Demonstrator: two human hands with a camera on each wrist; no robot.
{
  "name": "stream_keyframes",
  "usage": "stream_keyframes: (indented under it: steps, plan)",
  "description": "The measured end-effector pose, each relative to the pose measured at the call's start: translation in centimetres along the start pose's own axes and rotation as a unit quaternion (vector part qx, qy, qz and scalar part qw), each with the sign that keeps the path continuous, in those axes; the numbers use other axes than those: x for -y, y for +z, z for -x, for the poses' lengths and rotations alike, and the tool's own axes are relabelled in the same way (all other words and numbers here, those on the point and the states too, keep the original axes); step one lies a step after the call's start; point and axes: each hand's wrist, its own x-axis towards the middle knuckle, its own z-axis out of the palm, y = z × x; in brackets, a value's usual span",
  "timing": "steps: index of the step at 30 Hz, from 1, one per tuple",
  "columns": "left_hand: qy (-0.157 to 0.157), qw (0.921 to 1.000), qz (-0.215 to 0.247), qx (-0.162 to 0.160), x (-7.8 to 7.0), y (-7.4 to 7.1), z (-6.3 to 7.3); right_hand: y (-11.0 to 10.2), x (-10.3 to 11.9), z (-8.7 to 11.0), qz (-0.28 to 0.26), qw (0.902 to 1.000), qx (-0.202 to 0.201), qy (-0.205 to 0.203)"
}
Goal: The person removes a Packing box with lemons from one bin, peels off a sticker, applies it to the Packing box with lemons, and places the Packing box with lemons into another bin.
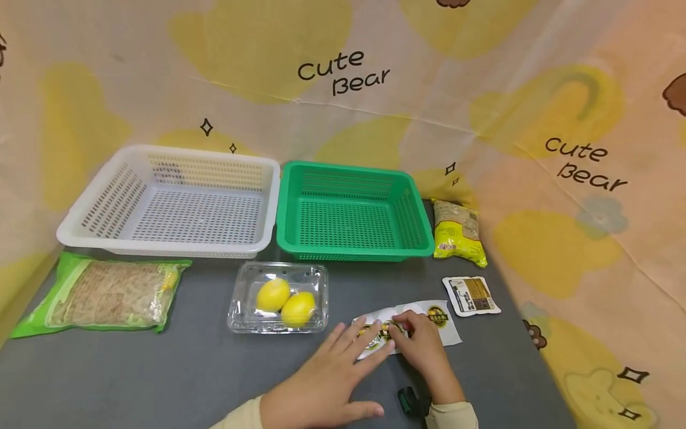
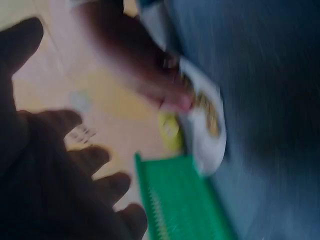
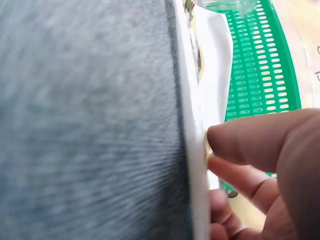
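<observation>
A white sheet of round black-and-yellow stickers (image 1: pixel 452 335) lies on the grey table. My right hand (image 1: pixel 427 354) is over its middle, fingers curled. In the right wrist view, the thumb (image 3: pixel 235 137) and index fingertip come together at the sheet's face, with a bit of yellow sticker (image 3: pixel 207 149) between them. My left hand (image 1: pixel 327 381) is spread at the sheet's left end, its fingertips overlapping that end in the head view. Whether they touch the sheet cannot be told. The left wrist view is dark and blurred, showing the left fingers (image 2: pixel 112 187) apart and holding nothing.
A clear plastic box (image 1: pixel 241 301) with two lemons (image 1: pixel 273 295) stands left of the sheet. Behind are a white basket (image 1: pixel 182 247) and a green basket (image 1: pixel 354 253). A green-edged bag (image 1: pixel 112 295), a yellow bag (image 1: pixel 458 235) and a small packet (image 1: pixel 471 296) lie around.
</observation>
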Motion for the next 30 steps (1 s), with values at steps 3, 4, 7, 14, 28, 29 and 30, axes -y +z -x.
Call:
stream_keyframes:
  steps: [3,4,7,14,28,29,30]
  plan:
    - [0.003,0.9957,0.036,0.085,-0.5,2.2,-1.2,0.0,0.0,-0.1,-0.001,1.0000,0.004,-0.002]
    - [-0.010,0.9939,0.037,0.104,-0.3,2.7,-1.5,0.1,0.0,-0.1,-0.001,1.0000,0.005,-0.002]
    - [-0.059,0.9857,0.041,0.152,0.4,4.3,-1.8,0.2,-0.2,0.1,-0.007,0.9999,0.004,-0.011]
    - [-0.084,0.9733,0.090,0.194,2.4,5.3,-1.6,0.1,-0.2,0.1,-0.022,0.9997,-0.001,-0.009]
    - [-0.070,0.9706,0.124,0.194,3.2,5.3,-1.5,0.7,0.2,-0.1,0.006,0.9990,-0.043,0.016]
    - [-0.070,0.9706,0.124,0.194,3.2,5.3,-1.5,0.8,0.2,-0.1,0.013,0.9987,-0.047,0.016]
    - [-0.069,0.9706,0.123,0.195,3.1,5.2,-1.5,0.9,0.2,-0.1,0.019,0.9984,-0.050,0.017]
